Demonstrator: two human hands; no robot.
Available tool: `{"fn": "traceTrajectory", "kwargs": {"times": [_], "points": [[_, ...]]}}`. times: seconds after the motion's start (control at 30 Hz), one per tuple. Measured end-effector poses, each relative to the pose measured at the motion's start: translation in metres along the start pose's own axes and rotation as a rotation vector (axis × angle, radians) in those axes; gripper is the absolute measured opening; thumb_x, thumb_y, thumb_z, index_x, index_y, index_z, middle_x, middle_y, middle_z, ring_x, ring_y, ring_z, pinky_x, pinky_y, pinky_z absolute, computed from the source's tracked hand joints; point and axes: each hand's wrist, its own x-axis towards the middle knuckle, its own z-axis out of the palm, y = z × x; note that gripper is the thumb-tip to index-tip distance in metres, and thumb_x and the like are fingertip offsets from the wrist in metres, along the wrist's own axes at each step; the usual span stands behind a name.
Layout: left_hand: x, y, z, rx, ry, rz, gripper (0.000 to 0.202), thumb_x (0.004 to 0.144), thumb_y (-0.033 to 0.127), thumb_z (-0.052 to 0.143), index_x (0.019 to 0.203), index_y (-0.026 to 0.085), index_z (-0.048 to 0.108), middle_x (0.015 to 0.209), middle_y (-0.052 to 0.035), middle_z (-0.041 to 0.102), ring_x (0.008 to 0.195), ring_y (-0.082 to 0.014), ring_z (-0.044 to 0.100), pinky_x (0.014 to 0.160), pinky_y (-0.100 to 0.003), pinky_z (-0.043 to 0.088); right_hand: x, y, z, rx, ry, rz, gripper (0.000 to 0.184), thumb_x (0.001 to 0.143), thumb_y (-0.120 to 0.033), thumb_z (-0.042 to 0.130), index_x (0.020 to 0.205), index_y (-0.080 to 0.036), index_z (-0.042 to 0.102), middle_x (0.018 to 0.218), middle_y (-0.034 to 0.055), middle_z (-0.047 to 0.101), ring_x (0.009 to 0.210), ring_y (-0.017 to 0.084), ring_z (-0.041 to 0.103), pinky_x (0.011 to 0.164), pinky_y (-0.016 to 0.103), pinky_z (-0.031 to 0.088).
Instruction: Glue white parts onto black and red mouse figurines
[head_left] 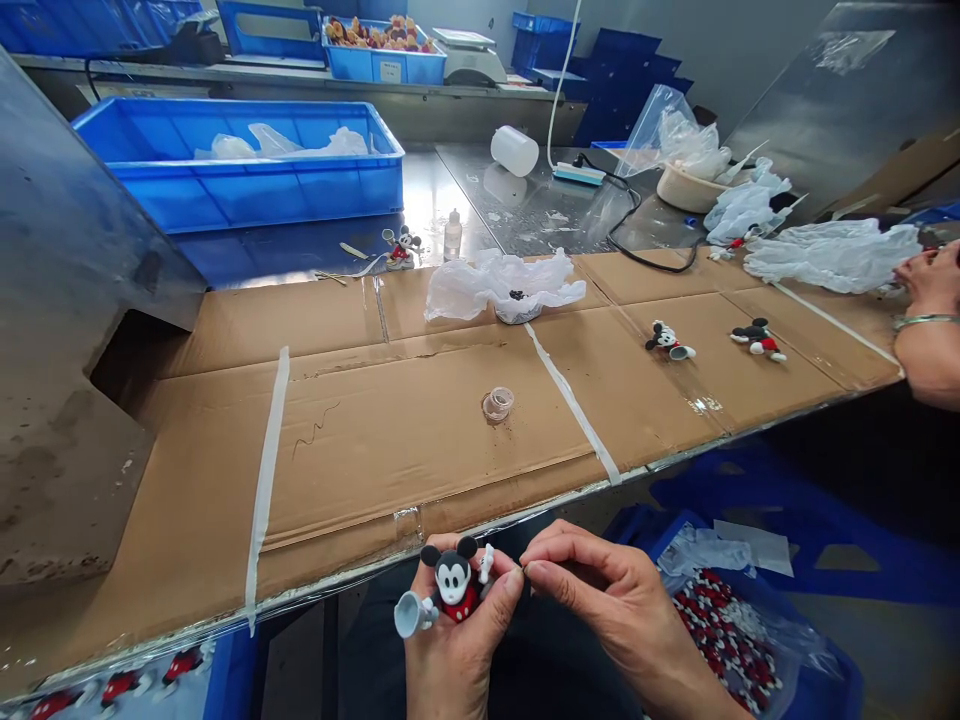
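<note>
One mouse figurine (pixel 454 588) is held, two lie on cardboard (pixel 405 430) with three white tape strips (pixel 265 488).

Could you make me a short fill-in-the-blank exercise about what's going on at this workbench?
1. The mouse figurine is held in the person's ____ hand.
2. The figurine's round ears are coloured ____.
3. The large bin on the metal table is coloured ____.
4. The small clear cup sits on cardboard between two tape strips coloured ____.

Missing words: left; black; blue; white.

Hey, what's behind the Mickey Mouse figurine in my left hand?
Behind the Mickey Mouse figurine is your left hand, showing on both sides of its head. The figurine's back and anything directly against it are hidden.
</note>
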Motion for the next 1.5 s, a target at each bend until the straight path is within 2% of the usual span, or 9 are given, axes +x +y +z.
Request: {"fn": "traceTrajectory", "kwargs": {"times": [0.27, 0.4, 0.47, 0.63, 0.8, 0.97, 1.07, 1.27, 1.5], "points": [[0.015, 0.002, -0.011, 0.144, 0.057, 0.242, 0.052, 0.084, 0.053, 0.073, 0.124, 0.023, 0.061, 0.077, 0.0023, 0.067, 0.061, -0.0123, 0.063, 0.065, -0.023, 0.052, 0.015, 0.001, -0.002, 0.119, 0.136, 0.024, 0.030, 0.083, -0.046, 0.083, 0.073, -0.019, 0.074, 0.074, 0.0007, 0.063, 0.074, 0.016, 0.055, 0.072, 0.023, 0.046], [0.022, 0.000, -0.004, 0.277, 0.137, 0.371, 0.045, 0.086, 0.057, 0.070, 0.115, 0.023, 0.071, 0.102, -0.0073, 0.075, 0.105, -0.0222, 0.067, 0.092, -0.027, 0.047, 0.017, -0.006, 0.008, 0.172, 0.034, -0.018, 0.023, 0.083, -0.043, 0.083, 0.075, -0.022, 0.077, 0.112, 0.0061, 0.070, 0.110, 0.025, 0.060, 0.096, 0.029, 0.046], [0.024, -0.004, -0.003, 0.344, 0.130, 0.407, 0.043, 0.086, 0.057, 0.069, 0.113, 0.025, 0.074, 0.110, -0.0088, 0.075, 0.109, -0.0250, 0.065, 0.093, -0.030, 0.047, 0.020, -0.013, 0.012, 0.171, -0.049, -0.026, 0.021, 0.084, -0.042, 0.083, 0.076, -0.023, 0.079, 0.123, 0.0079, 0.069, 0.118, 0.029, 0.059, 0.104, 0.035, 0.043], [0.026, -0.013, -0.010, 0.382, -0.022, 0.618, 0.031, 0.086, 0.052, 0.071, 0.110, 0.034, 0.080, 0.112, -0.0087, 0.073, 0.109, -0.0275, 0.066, 0.095, -0.035, 0.050, 0.030, -0.033, 0.015, 0.038, -0.251, -0.139, 0.020, 0.088, -0.041, 0.079, 0.079, -0.023, 0.081, 0.108, 0.0090, 0.072, 0.105, 0.028, 0.065, 0.099, 0.037, 0.047], [0.021, -0.011, -0.020, 0.295, -0.179, 0.395, 0.049, 0.076, 0.041, 0.083, 0.123, 0.035, 0.074, 0.116, -0.0079, 0.072, 0.096, -0.0235, 0.071, 0.082, -0.028, 0.057, 0.036, -0.043, 0.005, 0.043, -0.329, -0.140, 0.019, 0.090, -0.037, 0.078, 0.078, -0.022, 0.079, 0.095, 0.0067, 0.072, 0.097, 0.024, 0.067, 0.093, 0.034, 0.050], [0.020, -0.009, -0.026, 0.108, -0.432, 0.129, 0.057, 0.074, 0.042, 0.086, 0.128, 0.032, 0.070, 0.087, -0.0050, 0.077, 0.067, -0.0157, 0.070, 0.071, -0.025, 0.059, 0.032, -0.057, -0.002, -0.034, -0.465, -0.121, 0.020, 0.089, -0.038, 0.077, 0.080, -0.021, 0.081, 0.095, 0.0074, 0.072, 0.096, 0.025, 0.067, 0.092, 0.037, 0.051], [0.021, -0.002, -0.020, 0.018, -0.294, 0.195, 0.051, 0.070, 0.036, 0.090, 0.118, 0.030, 0.075, 0.095, -0.0067, 0.079, 0.074, -0.0181, 0.075, 0.071, -0.023, 0.061, 0.037, -0.057, -0.006, -0.084, -0.337, -0.162, 0.020, 0.090, -0.037, 0.076, 0.078, -0.021, 0.080, 0.102, 0.0079, 0.072, 0.099, 0.025, 0.066, 0.091, 0.035, 0.051], [0.040, 0.017, -0.020, 0.025, 0.077, 0.430, 0.046, 0.065, 0.036, 0.093, 0.108, 0.033, 0.078, 0.093, 0.0032, 0.082, 0.081, -0.0119, 0.078, 0.080, -0.012, 0.060, 0.095, -0.037, -0.035, -0.264, 0.273, -0.500, 0.015, 0.086, -0.036, 0.075, 0.079, -0.023, 0.077, 0.083, 0.0025, 0.067, 0.081, 0.020, 0.061, 0.072, 0.029, 0.046], [0.074, -0.005, -0.054, 0.166, -0.139, 0.517, 0.050, 0.080, 0.021, 0.082, 0.126, 0.036, 0.070, 0.111, -0.0040, 0.080, 0.094, -0.0207, 0.079, 0.084, -0.024, 0.064, 0.125, -0.035, -0.033, -0.601, 0.280, -0.624, 0.018, 0.093, -0.030, 0.067, 0.080, -0.022, 0.077, 0.076, 0.0006, 0.061, 0.073, 0.018, 0.053, 0.070, 0.031, 0.039]]}}
